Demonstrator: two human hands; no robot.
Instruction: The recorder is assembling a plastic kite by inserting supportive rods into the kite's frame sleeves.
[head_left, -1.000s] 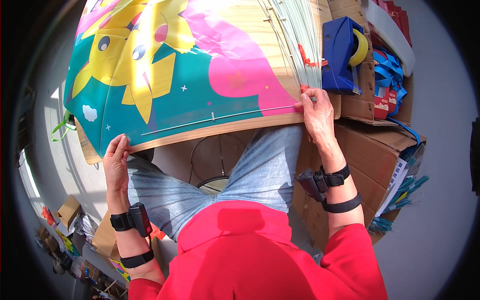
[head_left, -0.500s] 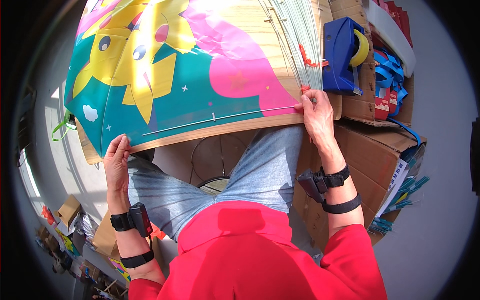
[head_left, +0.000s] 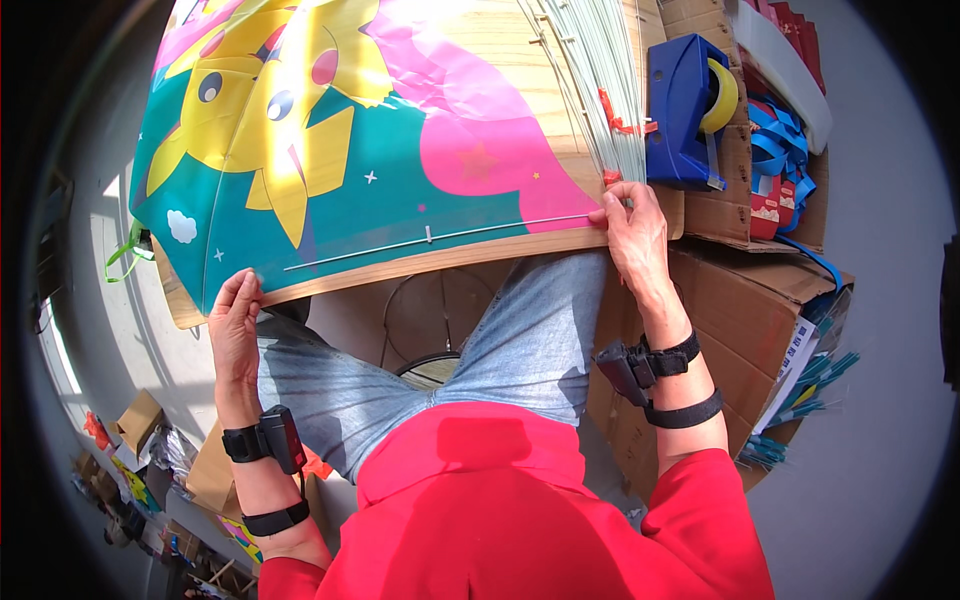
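A printed plastic sheet [head_left: 390, 185] with yellow cartoon figures, teal ground and a pink shape lies over the wooden tabletop. Along its near edge rests a thin pale rod [head_left: 480, 232], with a small white sleeve [head_left: 429, 234] about midway. A faint see-through band seems to run beside the rod; I cannot tell what it is. My left hand [head_left: 236, 300] pinches the sheet's near left edge, beyond the rod's left end. At the rod's right end, my right hand [head_left: 634, 228] has thumb and forefinger closed on it, by the sheet's corner.
A bundle of pale rods [head_left: 610, 75] with red ties lies at the table's right side. Beside it stands a blue tape dispenser [head_left: 675, 130] with yellow tape. Cardboard boxes [head_left: 720, 310] stack on the right, one holding blue straps [head_left: 775, 140]. The wooden table edge [head_left: 440, 262] is before me.
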